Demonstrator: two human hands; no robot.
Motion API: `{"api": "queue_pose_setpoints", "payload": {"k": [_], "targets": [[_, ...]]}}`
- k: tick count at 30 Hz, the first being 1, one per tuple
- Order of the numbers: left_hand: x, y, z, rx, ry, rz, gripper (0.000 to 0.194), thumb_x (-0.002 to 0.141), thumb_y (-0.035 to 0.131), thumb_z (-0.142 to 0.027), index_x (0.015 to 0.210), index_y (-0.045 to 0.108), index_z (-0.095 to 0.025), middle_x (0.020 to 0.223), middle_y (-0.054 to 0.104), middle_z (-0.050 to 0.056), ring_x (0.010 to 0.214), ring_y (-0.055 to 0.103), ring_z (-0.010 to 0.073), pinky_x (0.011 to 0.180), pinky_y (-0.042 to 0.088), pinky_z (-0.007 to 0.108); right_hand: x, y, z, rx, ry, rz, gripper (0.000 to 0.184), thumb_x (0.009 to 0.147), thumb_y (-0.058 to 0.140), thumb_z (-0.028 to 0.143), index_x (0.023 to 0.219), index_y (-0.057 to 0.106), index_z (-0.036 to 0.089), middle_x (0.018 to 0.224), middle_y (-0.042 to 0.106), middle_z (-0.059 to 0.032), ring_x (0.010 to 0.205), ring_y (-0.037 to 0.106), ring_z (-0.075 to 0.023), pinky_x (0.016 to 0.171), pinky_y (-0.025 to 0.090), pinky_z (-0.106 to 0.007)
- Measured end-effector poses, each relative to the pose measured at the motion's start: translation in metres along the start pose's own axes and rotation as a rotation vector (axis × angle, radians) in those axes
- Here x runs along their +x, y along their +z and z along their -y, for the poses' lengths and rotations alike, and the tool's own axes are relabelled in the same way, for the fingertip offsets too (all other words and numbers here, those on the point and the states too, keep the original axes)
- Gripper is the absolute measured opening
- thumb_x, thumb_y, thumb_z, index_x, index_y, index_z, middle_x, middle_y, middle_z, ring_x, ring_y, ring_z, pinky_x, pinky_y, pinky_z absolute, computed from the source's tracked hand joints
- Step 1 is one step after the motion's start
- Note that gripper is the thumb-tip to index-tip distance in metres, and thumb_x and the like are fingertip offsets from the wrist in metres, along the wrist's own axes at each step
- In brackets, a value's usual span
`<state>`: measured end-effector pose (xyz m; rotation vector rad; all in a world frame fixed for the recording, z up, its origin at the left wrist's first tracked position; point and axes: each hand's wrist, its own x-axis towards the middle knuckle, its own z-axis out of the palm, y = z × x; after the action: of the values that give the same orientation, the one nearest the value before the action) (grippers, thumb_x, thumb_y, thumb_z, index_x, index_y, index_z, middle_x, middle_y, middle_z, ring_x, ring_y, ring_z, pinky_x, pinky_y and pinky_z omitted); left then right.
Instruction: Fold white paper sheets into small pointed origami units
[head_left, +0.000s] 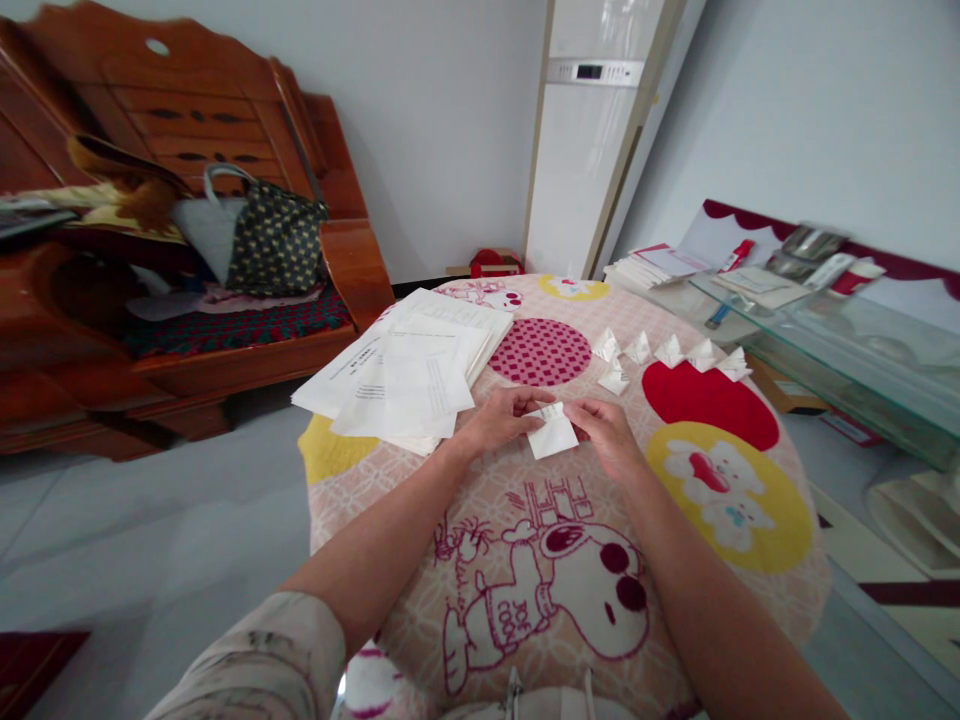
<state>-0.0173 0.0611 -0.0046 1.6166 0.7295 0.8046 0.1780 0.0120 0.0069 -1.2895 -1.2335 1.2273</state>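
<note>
One paper pc. [553,434] is finger-pinched by L hand [501,418] & R hand [609,434]; six folded pcs. [670,351] are set beyond, R; piled sheets [427,375] are laid L.

The folded square [553,436] and loose sheets [424,365] are matt white paper; the table [495,490] wears matt printed cloth. The settee [349,255] is glossy wood, the shelf [892,355] smooth glass.

Between the hands [496,420] [609,432], paper [553,436] is showing white; right of them, a red oval [709,405] and yellow oval [789,520] are brightening pink-latticed cloth [510,480].
</note>
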Motion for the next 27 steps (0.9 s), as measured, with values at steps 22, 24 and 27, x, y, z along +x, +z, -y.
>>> {"api": "queue_pose_setpoints", "payload": {"k": [22, 24, 27], "targets": [[0.004, 0.011, 0.004, 0.186, 0.1, -0.207, 0.038, 0.08, 0.068, -0.013, 0.118, 0.068, -0.014, 0.095, 0.072, 0.006, 0.082, 0.065, 0.0142, 0.074, 0.052, 0.027, -0.006, -0.003, 0.002, -0.069, 0.167, 0.062, 0.025, 0.071, 0.07, 0.033, 0.056, 0.058, 0.018, 0.043, 0.057, 0.0014, 0.033, 0.047, -0.0079, 0.03, 0.03, -0.017], [0.003, 0.012, 0.0, 0.371, 0.182, -0.277, 0.033, 0.08, 0.064, -0.008, 0.111, 0.07, -0.014, 0.104, 0.072, 0.008, 0.092, 0.065, 0.0171, 0.085, 0.053, 0.032, -0.005, -0.003, 0.002, -0.034, 0.227, -0.069, 0.024, 0.071, 0.071, 0.029, 0.054, 0.056, 0.018, 0.043, 0.056, 0.0007, 0.032, 0.048, -0.009, 0.028, 0.029, -0.018], [-0.001, 0.015, -0.007, 0.562, 0.29, -0.215, 0.023, 0.082, 0.063, -0.007, 0.102, 0.071, -0.015, 0.102, 0.071, 0.007, 0.096, 0.064, 0.0185, 0.09, 0.051, 0.034, -0.006, 0.001, 0.004, 0.047, 0.294, -0.166, 0.021, 0.072, 0.07, 0.023, 0.057, 0.057, 0.018, 0.044, 0.058, -0.0002, 0.034, 0.052, -0.0112, 0.028, 0.036, -0.019]]}}
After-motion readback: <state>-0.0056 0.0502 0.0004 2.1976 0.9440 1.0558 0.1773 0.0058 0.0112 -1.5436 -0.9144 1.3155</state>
